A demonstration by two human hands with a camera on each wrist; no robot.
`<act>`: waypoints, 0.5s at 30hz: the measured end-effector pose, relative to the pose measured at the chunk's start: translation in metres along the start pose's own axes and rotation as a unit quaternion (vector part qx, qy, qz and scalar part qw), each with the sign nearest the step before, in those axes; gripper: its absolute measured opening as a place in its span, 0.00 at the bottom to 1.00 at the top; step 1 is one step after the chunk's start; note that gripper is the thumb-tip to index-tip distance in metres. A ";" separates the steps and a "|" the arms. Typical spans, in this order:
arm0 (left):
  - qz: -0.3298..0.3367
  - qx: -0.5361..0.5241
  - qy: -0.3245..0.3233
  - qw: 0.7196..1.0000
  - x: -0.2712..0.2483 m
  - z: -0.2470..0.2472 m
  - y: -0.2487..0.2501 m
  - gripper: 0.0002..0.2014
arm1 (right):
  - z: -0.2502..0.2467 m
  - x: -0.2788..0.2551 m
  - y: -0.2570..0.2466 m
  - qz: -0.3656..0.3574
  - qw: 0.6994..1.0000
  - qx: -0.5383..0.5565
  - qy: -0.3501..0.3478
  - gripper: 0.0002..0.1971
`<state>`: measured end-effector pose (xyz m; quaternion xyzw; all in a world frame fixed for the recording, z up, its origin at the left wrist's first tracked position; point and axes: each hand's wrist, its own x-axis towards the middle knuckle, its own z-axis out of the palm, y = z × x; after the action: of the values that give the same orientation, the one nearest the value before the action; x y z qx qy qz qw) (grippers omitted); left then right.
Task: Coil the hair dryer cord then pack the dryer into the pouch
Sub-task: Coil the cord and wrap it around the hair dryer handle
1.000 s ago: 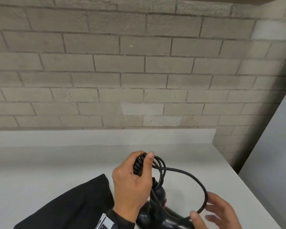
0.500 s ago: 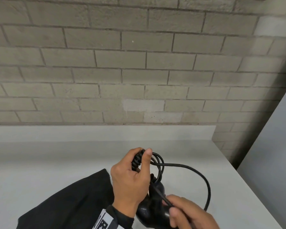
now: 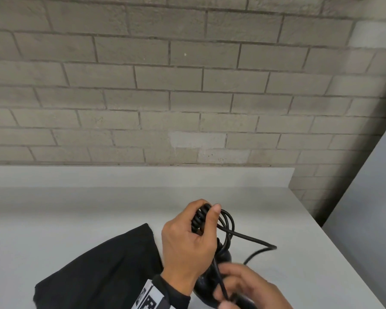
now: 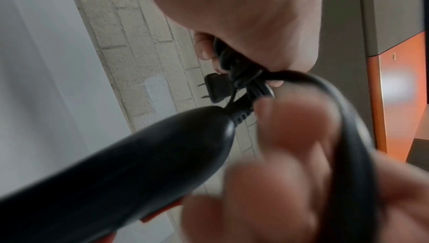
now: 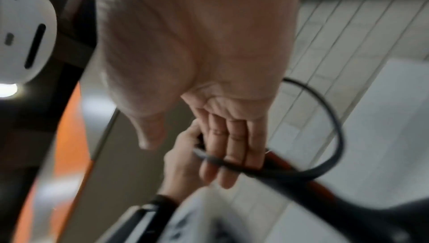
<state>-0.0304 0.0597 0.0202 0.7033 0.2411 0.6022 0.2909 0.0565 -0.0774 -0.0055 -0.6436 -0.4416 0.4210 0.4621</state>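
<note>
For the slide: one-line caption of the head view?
Left hand grips coiled cord above hair dryer; right hand pulls slack; black pouch alongside.

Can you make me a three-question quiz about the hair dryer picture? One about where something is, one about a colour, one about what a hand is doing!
1. Where is the pouch?
A. left of the hands
B. on the wall
C. over the dryer

2. What colour is the cord?
A. white
B. black
C. green

3. What is the left hand doing?
A. lying flat
B. pointing
C. gripping cord loops

Answers: 1 A, the pouch lies flat on the table beside the left wrist. 2 B, cord and dryer are black. 3 C, fingers curl round the loops.
</note>
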 end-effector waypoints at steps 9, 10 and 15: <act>-0.042 -0.031 0.004 0.999 0.001 -0.010 -0.002 0.10 | 0.002 -0.014 -0.047 -0.184 0.972 0.003 0.146 0.08; -0.055 -0.036 0.006 0.998 0.001 -0.010 -0.003 0.10 | -0.003 -0.019 -0.051 -0.195 0.968 0.013 0.157 0.08; -0.108 -0.070 0.012 0.992 0.003 -0.012 -0.008 0.06 | -0.053 -0.028 -0.035 -0.238 0.930 -0.110 0.256 0.23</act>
<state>-0.0414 0.0690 0.0184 0.6435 0.2760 0.5915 0.3998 0.0936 -0.1102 0.0435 -0.6522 -0.4920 0.0679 0.5727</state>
